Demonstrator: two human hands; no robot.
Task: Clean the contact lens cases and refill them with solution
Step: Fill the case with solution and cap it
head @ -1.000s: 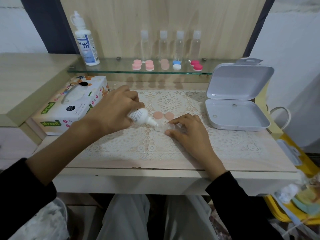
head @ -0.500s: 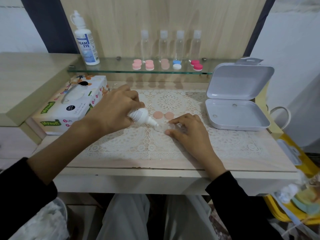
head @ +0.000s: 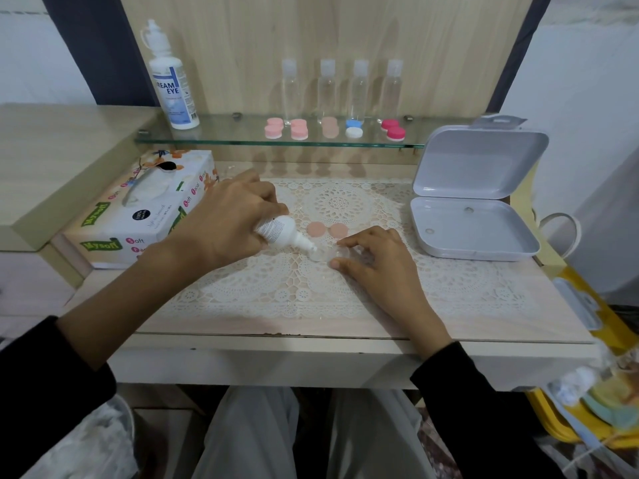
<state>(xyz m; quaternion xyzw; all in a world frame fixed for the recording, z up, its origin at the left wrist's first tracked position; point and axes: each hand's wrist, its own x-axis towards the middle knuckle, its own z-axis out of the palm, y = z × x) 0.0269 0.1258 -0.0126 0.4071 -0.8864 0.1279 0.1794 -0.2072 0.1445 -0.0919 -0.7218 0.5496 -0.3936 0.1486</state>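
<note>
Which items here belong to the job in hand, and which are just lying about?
Job: small bottle in left hand; clear lens case held by right hand; two peach caps; capped shelf cases.
Idle: tissue box, open grey box, large solution bottle, four clear bottles.

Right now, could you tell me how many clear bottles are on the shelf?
4 clear bottles along the glass shelf, left to right: first, second, third, fourth; none seems hidden.
</note>
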